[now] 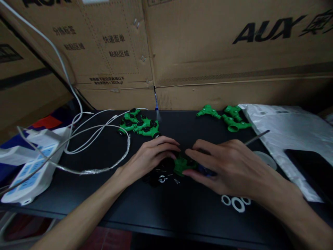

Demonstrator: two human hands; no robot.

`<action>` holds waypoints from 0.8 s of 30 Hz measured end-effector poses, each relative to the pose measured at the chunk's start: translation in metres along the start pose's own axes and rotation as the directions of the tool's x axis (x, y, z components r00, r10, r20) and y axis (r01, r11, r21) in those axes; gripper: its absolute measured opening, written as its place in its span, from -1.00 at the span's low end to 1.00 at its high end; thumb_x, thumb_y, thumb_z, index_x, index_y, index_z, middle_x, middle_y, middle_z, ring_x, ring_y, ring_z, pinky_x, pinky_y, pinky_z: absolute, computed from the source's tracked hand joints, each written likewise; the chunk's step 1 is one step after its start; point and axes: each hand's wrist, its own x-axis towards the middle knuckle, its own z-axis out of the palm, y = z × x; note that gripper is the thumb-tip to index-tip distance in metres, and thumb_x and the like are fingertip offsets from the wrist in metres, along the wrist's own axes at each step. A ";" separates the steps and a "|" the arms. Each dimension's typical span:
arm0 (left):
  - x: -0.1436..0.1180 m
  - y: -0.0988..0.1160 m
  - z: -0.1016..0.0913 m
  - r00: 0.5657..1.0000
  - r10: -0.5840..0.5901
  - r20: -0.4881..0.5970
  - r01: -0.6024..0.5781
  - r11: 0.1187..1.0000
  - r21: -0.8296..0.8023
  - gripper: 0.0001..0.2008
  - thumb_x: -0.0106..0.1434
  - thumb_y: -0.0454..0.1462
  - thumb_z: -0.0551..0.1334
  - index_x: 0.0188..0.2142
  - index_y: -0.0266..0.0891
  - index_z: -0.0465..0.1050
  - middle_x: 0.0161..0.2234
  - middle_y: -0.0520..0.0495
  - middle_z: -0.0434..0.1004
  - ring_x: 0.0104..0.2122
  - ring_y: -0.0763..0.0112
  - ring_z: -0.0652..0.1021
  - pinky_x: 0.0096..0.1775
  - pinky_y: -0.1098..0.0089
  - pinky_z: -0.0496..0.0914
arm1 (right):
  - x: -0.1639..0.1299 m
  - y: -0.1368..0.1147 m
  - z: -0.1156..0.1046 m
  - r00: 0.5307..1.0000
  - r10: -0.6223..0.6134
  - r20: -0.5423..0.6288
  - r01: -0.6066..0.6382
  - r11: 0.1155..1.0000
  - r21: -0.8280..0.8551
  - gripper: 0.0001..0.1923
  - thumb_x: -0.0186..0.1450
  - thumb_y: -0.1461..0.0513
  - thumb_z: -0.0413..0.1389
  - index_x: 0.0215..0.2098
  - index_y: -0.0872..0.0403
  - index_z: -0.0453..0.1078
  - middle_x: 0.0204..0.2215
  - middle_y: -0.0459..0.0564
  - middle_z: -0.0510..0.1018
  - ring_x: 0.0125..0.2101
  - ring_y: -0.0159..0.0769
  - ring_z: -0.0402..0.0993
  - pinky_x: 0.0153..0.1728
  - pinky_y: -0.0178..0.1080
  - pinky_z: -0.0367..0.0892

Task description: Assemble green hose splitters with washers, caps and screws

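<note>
A green Y-shaped hose splitter (180, 165) is held just above the black table between both hands. My left hand (157, 151) is closed with its fingertips at the splitter's left side. My right hand (221, 163) pinches its right side, thumb below and fingers above. Under the right fingers a dark blue handle (206, 170) shows in part. A thin metal shaft (257, 137), like a screwdriver's, sticks out behind that hand; whether the two join is hidden. Small screws (176, 181) and a whitish metal clip-like piece (162, 179) lie below the left hand.
Several green splitters with black parts (142, 125) lie at the back left, plain green ones (208, 111) at the back right. White rings (238, 204) sit near my right wrist. Right: a silvery bag (286, 128) and phone (312, 170). Left: a power strip (39, 170) and cables (91, 171).
</note>
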 end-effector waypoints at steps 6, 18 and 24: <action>0.002 -0.002 0.001 0.999 -0.006 0.052 0.007 0.999 -0.035 -0.79 0.45 -0.31 0.17 -0.01 -0.21 0.55 0.01 -0.13 0.56 -0.02 0.33 0.60 0.04 0.28 0.53 | -0.004 0.004 0.009 0.982 0.059 0.182 -0.053 0.998 -0.038 -0.76 0.33 0.07 0.23 -0.16 0.05 0.52 -0.29 -0.07 0.58 -0.51 -0.29 0.53 -0.57 -0.22 0.08; 0.007 0.003 0.000 0.999 -0.032 0.043 0.033 0.999 -0.026 -0.85 0.36 -0.31 0.30 -0.09 -0.20 0.59 -0.14 -0.06 0.64 -0.09 0.33 0.59 0.00 0.31 0.45 | -0.006 0.010 0.023 0.964 0.032 0.265 -0.053 0.996 0.073 -0.80 0.28 0.27 0.29 -0.11 0.01 0.53 -0.24 -0.11 0.62 -0.41 -0.36 0.59 -0.49 -0.30 0.28; 0.008 0.000 -0.001 0.996 -0.054 0.073 0.057 0.997 -0.045 -0.83 0.34 -0.29 0.33 -0.07 -0.16 0.59 -0.11 -0.05 0.65 -0.07 0.32 0.58 0.03 0.28 0.43 | -0.005 0.013 0.022 0.967 0.009 0.255 -0.037 0.994 0.103 -0.80 0.30 0.32 0.24 -0.10 0.01 0.54 -0.25 -0.08 0.63 -0.41 -0.41 0.58 -0.48 -0.36 0.31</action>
